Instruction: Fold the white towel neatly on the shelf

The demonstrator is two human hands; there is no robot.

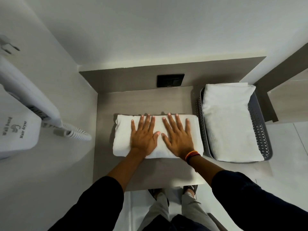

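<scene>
A white towel lies folded into a thick rectangle on the grey-brown shelf, near its middle. My left hand rests flat on the towel's left half, fingers spread and pointing away from me. My right hand lies flat beside it on the right half, also with fingers spread; a red and orange band circles that wrist. Both palms press down on the towel's top and neither hand grips anything.
A grey perforated basket with another folded white towel stands at the shelf's right end. A black wall socket sits behind the shelf. A white wall hair dryer with coiled cord hangs on the left wall.
</scene>
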